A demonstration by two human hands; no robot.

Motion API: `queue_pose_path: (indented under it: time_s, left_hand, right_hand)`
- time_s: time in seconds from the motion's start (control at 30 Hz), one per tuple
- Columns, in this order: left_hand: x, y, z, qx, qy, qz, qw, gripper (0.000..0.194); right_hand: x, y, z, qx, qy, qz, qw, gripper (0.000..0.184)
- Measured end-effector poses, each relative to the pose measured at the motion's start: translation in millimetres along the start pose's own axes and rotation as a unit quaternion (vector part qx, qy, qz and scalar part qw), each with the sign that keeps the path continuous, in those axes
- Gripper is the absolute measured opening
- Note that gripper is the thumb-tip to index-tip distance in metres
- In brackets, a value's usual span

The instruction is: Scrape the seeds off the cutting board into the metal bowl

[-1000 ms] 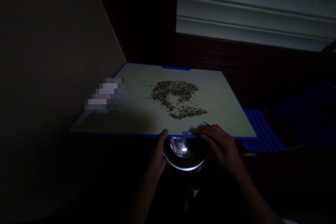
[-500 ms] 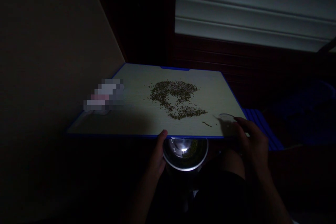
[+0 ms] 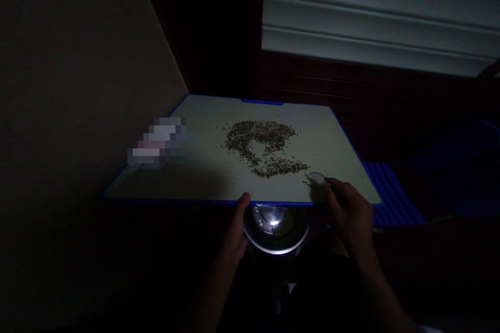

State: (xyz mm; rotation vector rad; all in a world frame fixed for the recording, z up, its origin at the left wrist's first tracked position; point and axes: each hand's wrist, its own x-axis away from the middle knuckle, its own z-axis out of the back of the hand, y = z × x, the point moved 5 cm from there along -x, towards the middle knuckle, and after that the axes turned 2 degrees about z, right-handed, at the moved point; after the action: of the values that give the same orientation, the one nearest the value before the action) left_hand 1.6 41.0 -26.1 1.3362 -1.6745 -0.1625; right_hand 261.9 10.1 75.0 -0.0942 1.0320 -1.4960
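Observation:
Small dark greenish grains (image 3: 260,138) lie in a loose, ring-like patch on a pale board (image 3: 203,177) with a blue rim. My right hand (image 3: 351,213) is closed on a thin, curved, pale-edged piece (image 3: 318,176) whose kind I cannot make out. Its tip is low over the board, by a short line of grains just off the patch. At the board's near edge, my left hand (image 3: 236,237) grips the left side of a shiny metal bowl (image 3: 277,250), thumb up against the blue rim. More grains sit inside the bowl, which is partly hidden under the board.
On the board's left side lies a blurred-out whitish and pink packet (image 3: 158,140). A wall (image 3: 89,62) runs along the left. Behind the board stands dark wood with pale slats (image 3: 363,15). Blue striped cloth (image 3: 390,192) shows at the right; the room is very dim.
My right hand has moved left with the thin curved piece, toward the grains and the short line of them. My left hand and the bowl stay nearly in place.

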Motion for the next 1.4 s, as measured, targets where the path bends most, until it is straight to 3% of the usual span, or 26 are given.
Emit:
queue_pose_path:
  time_s: [0.33, 0.63, 0.93, 1.2, 1.4]
  left_hand:
    - [4.5, 1.1, -3.1, -0.018, -0.004, 0.029, 0.999, 0.037]
    - [4.9, -0.7, -4.1, -0.017, -0.001, 0.052, 0.998, 0.041]
    - [0.6, -3.7, 1.4, -0.026, -0.005, 0.034, 0.999, 0.042]
    - [3.6, 0.6, -1.4, -0.007, 0.003, 0.015, 1.000, 0.040]
    - [0.8, -1.4, -2.2, 0.003, -0.025, 0.005, 1.000, 0.047]
  right_hand:
    - [9.8, -22.2, -20.3, -0.044, -0.012, -0.057, 0.997, 0.030]
    - [10.9, -41.8, -37.8, -0.062, -0.013, -0.036, 0.997, 0.027]
    - [12.1, -51.8, -49.0, -0.085, -0.022, -0.023, 0.996, 0.022]
    - [-4.6, -25.9, -35.0, -0.147, -0.033, -0.031, 0.988, 0.021]
    - [-17.4, -13.1, -22.4, -0.199, -0.139, 0.021, 0.970, 0.017]
